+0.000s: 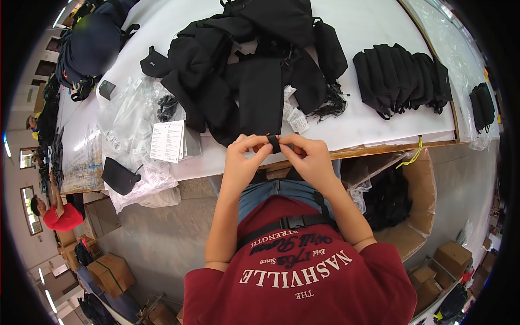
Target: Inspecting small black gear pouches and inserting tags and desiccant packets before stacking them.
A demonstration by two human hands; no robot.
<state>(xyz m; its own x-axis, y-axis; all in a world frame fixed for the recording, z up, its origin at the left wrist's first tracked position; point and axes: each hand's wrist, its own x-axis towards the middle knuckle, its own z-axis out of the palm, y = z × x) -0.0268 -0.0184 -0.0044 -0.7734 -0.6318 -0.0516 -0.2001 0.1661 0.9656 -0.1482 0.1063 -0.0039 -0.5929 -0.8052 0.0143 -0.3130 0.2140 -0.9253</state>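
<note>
1. Both hands meet at the table edge: the left hand [242, 157] and the right hand [309, 157] pinch a small black strap [274, 143] between fingertips, clamped on it from either side
2. The strap looks like soft woven fabric, folded into a short band; fingers hide its ends
3. Behind it lies a limp heap of black fabric pieces [254, 65] on the smooth white table [368, 27]
4. Crinkled clear plastic bags [127, 122] sit to the left; their contents are hard to make out
</note>
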